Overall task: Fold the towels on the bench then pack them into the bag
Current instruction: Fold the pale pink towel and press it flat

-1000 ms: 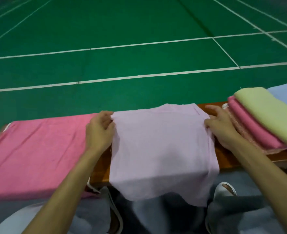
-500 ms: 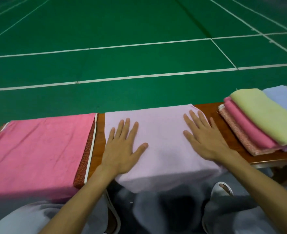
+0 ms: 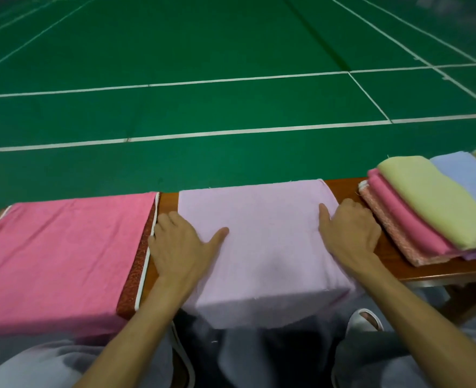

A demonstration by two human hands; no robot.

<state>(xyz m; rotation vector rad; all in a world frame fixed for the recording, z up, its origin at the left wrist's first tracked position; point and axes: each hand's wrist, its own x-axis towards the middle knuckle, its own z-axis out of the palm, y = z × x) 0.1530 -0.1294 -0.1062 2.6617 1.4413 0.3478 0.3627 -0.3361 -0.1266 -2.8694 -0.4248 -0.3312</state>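
Observation:
A lilac towel [image 3: 265, 247] lies flat across the wooden bench [image 3: 416, 268], and its near edge hangs over the front. My left hand [image 3: 181, 245] is at the towel's left edge, thumb on top and fingers curled down at the edge. My right hand [image 3: 349, 231] holds the right edge the same way, thumb on the cloth and fingers curled beside it. A stack of folded towels [image 3: 427, 208], yellow-green on top of pink ones, sits on the bench to the right. No bag is clearly in view.
A pink cloth [image 3: 60, 256] covers the bench's left end, lying over a red-brown patterned layer with white piping [image 3: 139, 273]. A pale blue towel [image 3: 466, 175] lies behind the stack. The green court floor [image 3: 231, 79] stretches beyond. My knees and a slipper [image 3: 365, 320] are below the bench.
The lifted lilac towel was laid on the bench and smoothed with flat palms. Both hands have since slid outward to its side edges, and their fingers have curled.

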